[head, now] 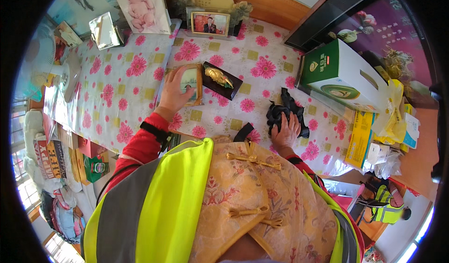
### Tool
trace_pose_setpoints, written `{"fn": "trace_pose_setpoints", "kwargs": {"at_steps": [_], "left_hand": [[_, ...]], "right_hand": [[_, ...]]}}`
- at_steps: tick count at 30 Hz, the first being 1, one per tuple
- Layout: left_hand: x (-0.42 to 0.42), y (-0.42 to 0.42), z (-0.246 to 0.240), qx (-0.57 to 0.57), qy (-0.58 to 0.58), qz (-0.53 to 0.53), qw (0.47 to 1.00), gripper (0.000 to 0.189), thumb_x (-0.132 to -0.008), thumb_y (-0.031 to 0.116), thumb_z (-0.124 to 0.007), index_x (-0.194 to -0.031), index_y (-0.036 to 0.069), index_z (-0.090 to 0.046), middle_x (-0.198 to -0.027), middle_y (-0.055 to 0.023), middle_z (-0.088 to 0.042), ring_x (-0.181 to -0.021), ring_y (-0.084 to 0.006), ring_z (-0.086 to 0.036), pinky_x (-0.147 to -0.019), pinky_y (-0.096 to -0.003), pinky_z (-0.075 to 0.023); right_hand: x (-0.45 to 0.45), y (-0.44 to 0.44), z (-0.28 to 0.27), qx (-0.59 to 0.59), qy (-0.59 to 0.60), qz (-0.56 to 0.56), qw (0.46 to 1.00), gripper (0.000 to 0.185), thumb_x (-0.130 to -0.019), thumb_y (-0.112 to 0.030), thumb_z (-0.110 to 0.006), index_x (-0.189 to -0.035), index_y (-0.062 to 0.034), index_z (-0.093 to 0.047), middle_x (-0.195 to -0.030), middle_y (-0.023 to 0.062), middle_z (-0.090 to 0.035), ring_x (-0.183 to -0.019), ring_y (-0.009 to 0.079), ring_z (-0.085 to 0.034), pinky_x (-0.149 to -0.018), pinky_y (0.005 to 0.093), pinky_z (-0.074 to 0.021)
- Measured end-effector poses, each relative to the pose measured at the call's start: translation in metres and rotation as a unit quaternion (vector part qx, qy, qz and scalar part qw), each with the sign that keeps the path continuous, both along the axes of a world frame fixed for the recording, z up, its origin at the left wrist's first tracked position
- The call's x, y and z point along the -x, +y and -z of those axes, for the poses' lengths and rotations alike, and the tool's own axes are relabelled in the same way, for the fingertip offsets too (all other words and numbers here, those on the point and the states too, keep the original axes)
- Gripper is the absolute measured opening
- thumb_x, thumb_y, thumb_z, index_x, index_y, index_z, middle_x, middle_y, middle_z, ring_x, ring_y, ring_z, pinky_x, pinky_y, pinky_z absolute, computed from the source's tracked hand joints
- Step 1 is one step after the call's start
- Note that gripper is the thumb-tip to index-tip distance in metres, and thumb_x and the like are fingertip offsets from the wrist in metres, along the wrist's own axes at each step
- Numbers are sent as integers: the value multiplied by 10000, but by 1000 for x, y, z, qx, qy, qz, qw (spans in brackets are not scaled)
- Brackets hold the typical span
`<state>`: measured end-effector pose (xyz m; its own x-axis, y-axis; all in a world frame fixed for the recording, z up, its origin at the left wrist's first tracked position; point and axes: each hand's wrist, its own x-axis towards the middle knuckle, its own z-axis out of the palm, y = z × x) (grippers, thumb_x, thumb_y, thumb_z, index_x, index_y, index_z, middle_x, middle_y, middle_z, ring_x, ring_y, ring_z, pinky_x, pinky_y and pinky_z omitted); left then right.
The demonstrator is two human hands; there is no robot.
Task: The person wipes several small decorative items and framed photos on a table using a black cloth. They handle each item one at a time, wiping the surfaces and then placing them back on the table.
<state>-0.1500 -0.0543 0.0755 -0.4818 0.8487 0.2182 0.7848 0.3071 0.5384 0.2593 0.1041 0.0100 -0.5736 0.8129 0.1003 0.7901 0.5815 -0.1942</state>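
My left hand (pixel 173 91) lies over the left side of a small gold-framed picture (pixel 199 84), its fingers spread around the frame's edge. Just right of that frame, a gold ornament on a dark plaque (pixel 224 82) lies tilted on the flowered tablecloth (pixel 265 68). My right hand (pixel 287 131) rests with its fingertips on a crumpled bundle of black cloth or straps (pixel 289 110); whether the fingers grip it I cannot tell. A short black strap (pixel 243 132) lies at the near edge, by my clothing.
A green and white carton (pixel 338 75) and a yellow box (pixel 361 138) stand at the right. Photo frames (pixel 210 23) and a baby picture (pixel 143 8) line the back. A white fan (pixel 66 70) stands at the left. Another person in a vest (pixel 386 205) is at the far lower right.
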Motion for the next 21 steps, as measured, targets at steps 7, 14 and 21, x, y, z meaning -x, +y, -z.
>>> {"fn": "trace_pose_setpoints", "kwargs": {"at_steps": [7, 14, 21], "left_hand": [[-2, 81, -37, 44, -23, 260, 964, 563, -725, 146, -753, -1260, 125, -577, -1138, -146, -647, -1049, -353, -612, -911, -411, -507], [-4, 109, -46, 138, -27, 268, 953, 327, -763, 163, -750, -1068, 97, -654, -923, -146, -683, -858, -341, -662, -760, -400, -532], [-23, 173, -43, 110, -20, 224, 968, 298, -822, 319, -717, -1022, 104, -668, -884, -165, -690, -835, -377, -661, -722, -453, -513]], "right_hand": [[2, -2, -11, 19, 17, 5, 1000, 601, -822, -332, -623, -1377, -128, -515, -1489, 188, -400, -1394, 390, -328, -1141, 562, -215], [2, -4, -13, 11, 28, 9, 1000, 584, -822, -335, -623, -1362, -132, -530, -1488, 180, -403, -1395, 384, -328, -1141, 564, -215], [1, -2, -12, 23, 36, 14, 999, 569, -828, -348, -614, -1350, -132, -543, -1487, 170, -410, -1396, 372, -332, -1147, 557, -210]]}}
